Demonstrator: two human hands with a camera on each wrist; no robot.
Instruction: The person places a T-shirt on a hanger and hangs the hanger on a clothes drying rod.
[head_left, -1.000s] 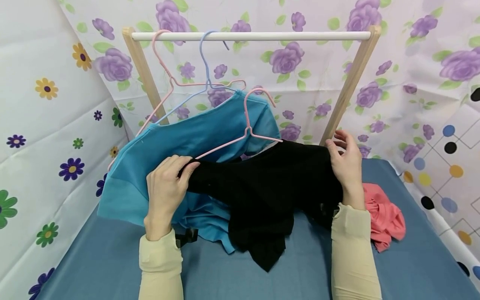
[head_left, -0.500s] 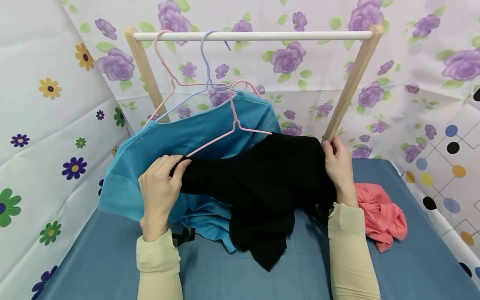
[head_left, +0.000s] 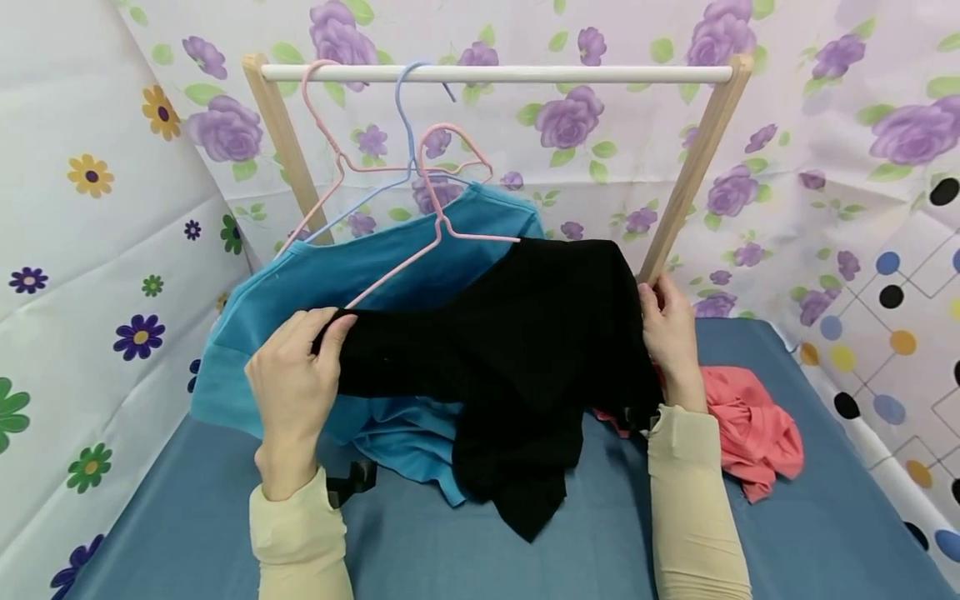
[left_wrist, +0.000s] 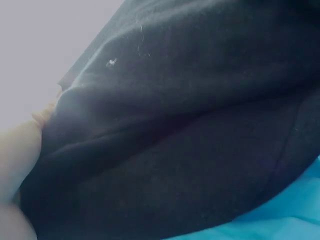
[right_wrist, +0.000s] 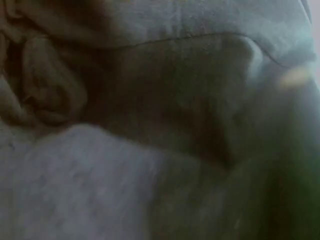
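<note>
A black garment (head_left: 517, 358), apparently a shirt, is spread over a pink hanger (head_left: 441, 225) whose hook rises from its neckline. My left hand (head_left: 291, 387) pinches its left shoulder between thumb and fingers, around the hanger's end. At the opposite edge, my right hand (head_left: 670, 337) grips the cloth with the thumb in front; its fingers are mostly hidden. The left wrist view has the black cloth (left_wrist: 165, 135) filling it, with part of the left hand (left_wrist: 17, 155) at the edge. Dark, blurred folds fill the right wrist view.
Behind, a rack with a white rod (head_left: 525, 74) and wooden posts (head_left: 697, 162) carries another pink hanger (head_left: 321, 125) and a blue hanger (head_left: 407, 117). A blue garment (head_left: 255, 333) hangs there, its lower part on the blue-covered table (head_left: 420, 550). Crumpled coral cloth (head_left: 757, 433) lies right.
The black garment and its pink hanger have shifted left and upward, the hook now nearer the rod. Both hands have moved left with it, keeping their hold.
</note>
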